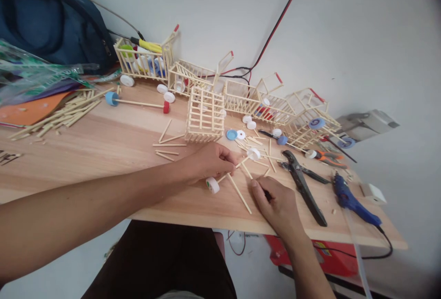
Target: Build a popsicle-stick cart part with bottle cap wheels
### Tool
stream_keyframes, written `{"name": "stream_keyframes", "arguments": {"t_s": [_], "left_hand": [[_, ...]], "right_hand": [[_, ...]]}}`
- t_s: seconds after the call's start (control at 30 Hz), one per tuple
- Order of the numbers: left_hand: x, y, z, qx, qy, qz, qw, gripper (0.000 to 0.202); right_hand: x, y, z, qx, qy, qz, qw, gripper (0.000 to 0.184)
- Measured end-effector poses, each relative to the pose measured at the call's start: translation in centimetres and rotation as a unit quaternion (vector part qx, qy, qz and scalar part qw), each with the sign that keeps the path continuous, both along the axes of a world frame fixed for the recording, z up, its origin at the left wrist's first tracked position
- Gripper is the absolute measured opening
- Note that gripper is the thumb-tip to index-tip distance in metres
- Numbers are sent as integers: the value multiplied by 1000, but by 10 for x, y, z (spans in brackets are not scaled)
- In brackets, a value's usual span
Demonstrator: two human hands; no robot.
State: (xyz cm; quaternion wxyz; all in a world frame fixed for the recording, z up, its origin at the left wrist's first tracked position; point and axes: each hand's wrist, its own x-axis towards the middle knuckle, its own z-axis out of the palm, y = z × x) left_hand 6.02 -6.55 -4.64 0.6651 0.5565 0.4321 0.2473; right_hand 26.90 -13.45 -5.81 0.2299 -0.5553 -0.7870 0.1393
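My left hand [212, 161] pinches a thin wooden axle stick between thumb and fingers. A white bottle-cap wheel [254, 154] is at the axle's far end, and another white cap wheel [212, 185] is at its near end. Two thin sticks slant from the axle toward me. One, a longer stick [240, 193], reaches down across the table. The other, a shorter stick [247, 170], ends at the thumb and fingertip of my right hand [275, 200], which is closed on it and rests on the table. A small stick-built basket [206, 115] stands just beyond my left hand.
Stick-built carts [241, 94] with cap wheels line the wall. Black cutters [303, 186] and a blue glue gun [354, 200] lie at right, near orange-handled pliers [330, 157]. A stick pile [69, 113] and a blue-and-red capped axle [138, 103] lie left. The table edge [193, 225] is close.
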Motion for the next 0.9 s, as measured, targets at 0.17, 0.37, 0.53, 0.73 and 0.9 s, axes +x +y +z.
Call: {"name": "stream_keyframes", "arguments": {"t_s": [0.17, 0.37, 0.53, 0.73, 0.9], "left_hand": [[0, -1, 3, 0, 2, 0, 1000, 2], [1, 1, -3, -5, -8, 3, 1000, 4], [1, 1, -4, -8, -11, 4, 1000, 7], [1, 1, -4, -8, -11, 5, 1000, 7], [1, 2, -4, -10, -9, 4, 1000, 8]], "right_hand": [[1, 0, 0, -1, -1, 0, 1000, 33], [0, 1, -1, 1, -1, -1, 1000, 34], [0, -1, 0, 5, -5, -4, 1000, 34], [0, 0, 1, 5, -3, -3, 1000, 33], [0, -1, 0, 6, -6, -6, 1000, 35]]}}
